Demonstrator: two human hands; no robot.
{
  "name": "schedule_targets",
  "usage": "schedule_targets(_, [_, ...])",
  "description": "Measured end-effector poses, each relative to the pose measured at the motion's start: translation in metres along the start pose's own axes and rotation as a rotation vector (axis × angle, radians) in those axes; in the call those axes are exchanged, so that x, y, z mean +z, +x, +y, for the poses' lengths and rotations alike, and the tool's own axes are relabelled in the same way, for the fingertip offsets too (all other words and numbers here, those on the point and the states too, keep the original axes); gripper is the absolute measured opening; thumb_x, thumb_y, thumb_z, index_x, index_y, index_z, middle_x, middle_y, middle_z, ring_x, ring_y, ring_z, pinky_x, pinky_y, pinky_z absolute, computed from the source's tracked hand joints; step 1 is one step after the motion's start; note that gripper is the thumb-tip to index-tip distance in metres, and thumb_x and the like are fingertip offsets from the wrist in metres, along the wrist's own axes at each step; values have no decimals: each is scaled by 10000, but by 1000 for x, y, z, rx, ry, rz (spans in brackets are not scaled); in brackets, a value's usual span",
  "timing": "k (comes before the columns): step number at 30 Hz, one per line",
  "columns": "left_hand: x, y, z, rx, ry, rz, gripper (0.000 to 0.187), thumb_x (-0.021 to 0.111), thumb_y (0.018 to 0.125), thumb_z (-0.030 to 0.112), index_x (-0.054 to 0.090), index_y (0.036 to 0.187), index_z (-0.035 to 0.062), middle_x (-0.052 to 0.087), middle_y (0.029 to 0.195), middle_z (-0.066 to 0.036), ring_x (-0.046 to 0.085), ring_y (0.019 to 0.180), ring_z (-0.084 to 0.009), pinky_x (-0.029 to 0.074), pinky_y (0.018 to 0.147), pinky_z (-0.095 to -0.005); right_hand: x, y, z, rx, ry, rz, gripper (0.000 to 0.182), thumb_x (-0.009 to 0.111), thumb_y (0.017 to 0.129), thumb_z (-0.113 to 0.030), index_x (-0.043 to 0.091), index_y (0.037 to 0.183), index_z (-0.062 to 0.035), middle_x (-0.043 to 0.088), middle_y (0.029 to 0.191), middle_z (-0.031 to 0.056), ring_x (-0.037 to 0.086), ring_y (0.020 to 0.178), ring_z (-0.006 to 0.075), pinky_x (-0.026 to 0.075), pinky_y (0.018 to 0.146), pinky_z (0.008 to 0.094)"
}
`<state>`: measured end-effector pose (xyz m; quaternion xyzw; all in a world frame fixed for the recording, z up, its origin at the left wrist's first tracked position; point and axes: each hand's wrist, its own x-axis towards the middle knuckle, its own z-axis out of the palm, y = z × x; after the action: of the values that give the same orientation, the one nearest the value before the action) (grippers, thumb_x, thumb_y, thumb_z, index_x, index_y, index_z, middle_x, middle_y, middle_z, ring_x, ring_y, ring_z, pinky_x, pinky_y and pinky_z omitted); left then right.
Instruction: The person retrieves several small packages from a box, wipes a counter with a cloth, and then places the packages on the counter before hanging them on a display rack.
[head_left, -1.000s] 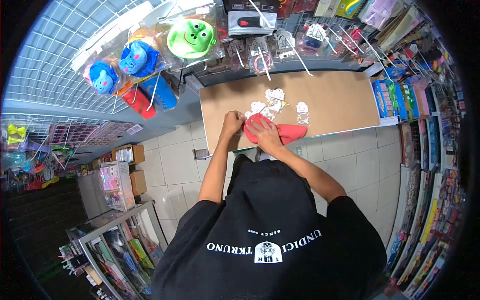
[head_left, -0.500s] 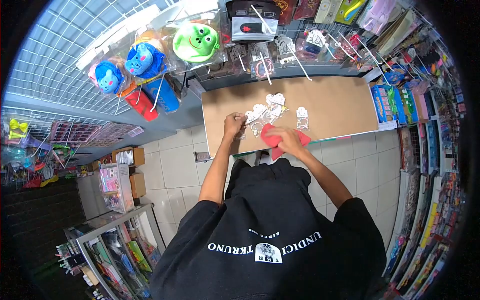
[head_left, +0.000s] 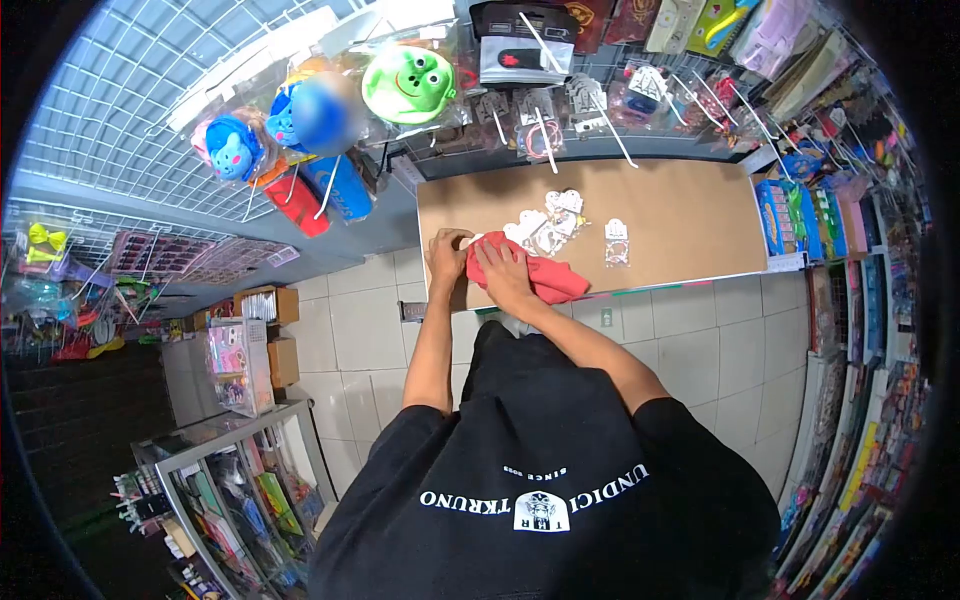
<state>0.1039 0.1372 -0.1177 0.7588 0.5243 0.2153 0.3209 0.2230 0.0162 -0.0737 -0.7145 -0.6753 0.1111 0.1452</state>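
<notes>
Red cloth, soft and crumpled, lies at the near edge of a flat brown board. It now sits further left than half a second ago. The right hand presses flat on it, fingers spread; the left hand curls shut beside it. Beyond lie glossy white heart-shaped cards.

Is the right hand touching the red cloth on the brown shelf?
Touching. In the head view the right hand lies flat on top of the red cloth, pressing it onto the brown shelf, with no gap between palm and fabric.
</notes>
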Motion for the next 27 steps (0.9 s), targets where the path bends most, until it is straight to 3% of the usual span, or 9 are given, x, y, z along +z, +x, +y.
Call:
schedule_targets(4, [-4,-2,9,-77,61,-11,253,812,665,199,739,907,220,639,964,-22,571,959,-252,447,837,-388,-2,-15,12,-222,-106,-83,607,578,791,-70,459,1386,-85,450,1428,116,443,1276,327,356,972,534])
schedule_targets(8, [-6,-2,13,-84,4,-30,245,826,661,228,733,888,212,630,963,-24,563,975,-256,430,847,-401,-15,-21,27,-442,-162,-251,601,596,782,-72,507,1366,-186,456,1433,47,448,1279,291,368,973,507])
schedule_targets(14, [-14,-6,28,-77,149,-15,292,816,677,290,713,938,207,628,981,-29,554,1003,-267,406,885,-437,-40,-34,42,-517,44,-439,542,591,680,21,666,1176,-185,562,1338,-8,473,1268,219,375,976,494])
schedule_targets(15, [-14,-7,31,-87,166,-6,303,809,688,294,707,959,203,628,982,-31,554,1007,-269,404,892,-439,-53,-42,43,-448,249,-329,503,542,644,56,699,1084,-129,636,1240,15,520,1230,221,376,1000,478])
schedule_targets(19, [-3,-17,28,-102,-84,241,337,770,740,299,674,1032,162,633,998,-45,556,1027,-273,388,919,-434,-89,-49,37,-110,858,88,552,437,616,140,679,1080,-35,682,1129,119,631,1069,253,451,975,363])
schedule_targets(20, [0,-23,30,-27,-125,337,244,726,817,171,643,1005,38,648,987,-93,622,916,-249,481,822,-351,-102,-49,35,-49,1008,112,610,395,618,157,646,1149,-9,679,1126,131,625,1067,211,458,972,328])
schedule_targets(22, [-7,-47,48,71,-246,384,185,666,864,123,622,1016,26,646,956,-100,626,862,-228,490,811,-350,-140,-51,28,283,1385,-126,630,435,637,132,614,1217,-39,657,1192,158,610,1121,233,468,953,332])
schedule_targets(25, [9,-93,35,9,-447,220,201,600,869,69,592,1062,13,600,991,-125,581,921,-263,465,832,-342,-174,-36,-3,-173,1193,202,626,462,636,111,593,1233,-22,649,1200,154,610,1129,274,468,970,344])
schedule_targets(27, [-3,-125,39,-140,-505,16,242,592,875,60,575,1107,-6,608,1021,-145,585,976,-250,460,870,-351,-198,-26,-41,-211,1035,237,630,490,637,94,586,1245,-38,619,1245,159,591,1156,306,457,993,362])
